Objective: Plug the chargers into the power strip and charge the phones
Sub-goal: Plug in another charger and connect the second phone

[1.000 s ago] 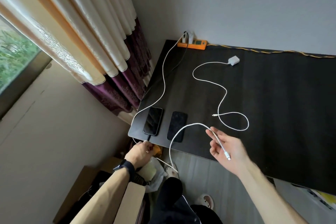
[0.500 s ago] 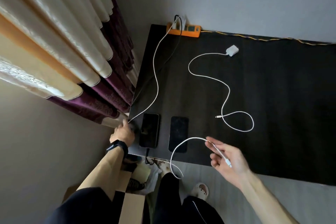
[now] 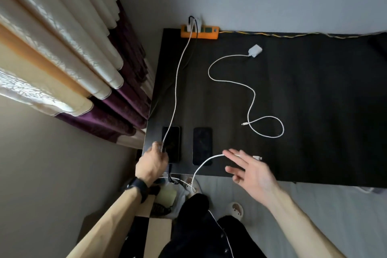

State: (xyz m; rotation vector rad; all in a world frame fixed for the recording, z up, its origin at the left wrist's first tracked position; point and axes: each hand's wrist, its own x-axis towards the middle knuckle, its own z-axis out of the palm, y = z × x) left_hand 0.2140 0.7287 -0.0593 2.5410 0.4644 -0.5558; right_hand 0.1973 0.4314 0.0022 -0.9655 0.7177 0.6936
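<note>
An orange power strip (image 3: pixel 206 32) lies at the back left of the black table (image 3: pixel 314 100), with a white charger (image 3: pixel 191 25) plugged into it. Its white cable (image 3: pixel 177 81) runs down to my left hand (image 3: pixel 151 163), which grips it over the lower end of the left phone (image 3: pixel 173 138). The right phone (image 3: pixel 202 144) lies dark beside it. My right hand (image 3: pixel 251 172) holds the same cable's far stretch, fingers spread, the connector (image 3: pixel 257 157) sticking out past them. A second white charger (image 3: pixel 255 50) lies unplugged, its cable (image 3: pixel 252 98) looped on the table.
Cream and purple curtains (image 3: pixel 94 65) hang left of the table. The strip's yellow cord (image 3: pixel 293 34) runs along the back edge by the wall. Below the front edge are a cardboard box (image 3: pixel 159 234), a bag and my legs.
My left hand has come up from below the table edge onto the left phone, pulling the plugged cable taut. My right hand has risen to the table's front edge with the connector.
</note>
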